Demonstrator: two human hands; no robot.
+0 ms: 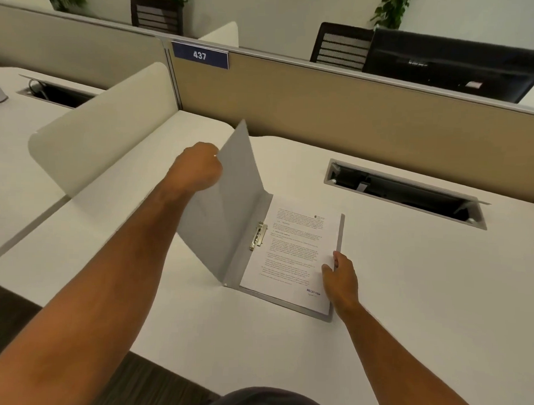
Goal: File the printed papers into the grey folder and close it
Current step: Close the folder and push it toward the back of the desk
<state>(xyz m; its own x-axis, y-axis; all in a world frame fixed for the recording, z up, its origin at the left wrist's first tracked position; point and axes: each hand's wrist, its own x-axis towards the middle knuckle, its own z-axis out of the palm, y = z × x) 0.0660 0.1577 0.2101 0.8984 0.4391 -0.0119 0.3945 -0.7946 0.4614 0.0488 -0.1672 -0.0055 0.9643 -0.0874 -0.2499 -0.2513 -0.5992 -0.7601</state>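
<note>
We see the grey folder (pixel 229 207) lying on the white desk (pixel 407 298), near the middle, with its back cover flat and its front cover raised steeply on the left. Our left hand (pixel 200 165) is clenched on the far left edge of that raised cover, holding it up off the desk. The printed papers (pixel 294 251) sit inside on the flat right half, fastened along their left margin by the metal clip (pixel 257 236) at the spine; a "RECEIVED" stamp shows at the near right corner of the top sheet. Our right hand (pixel 340 279) rests at the right edge of the stack, fingertips on the paper and the folder's edge, fingers loosely bent and gripping nothing that we can make out. Farther right a cable hatch (pixel 405 193) is sunk in the desk. Behind runs a tan partition (pixel 353 114) bearing a blue label (pixel 200 55) reading 437, with a dark monitor (pixel 452 66) beyond it.
</note>
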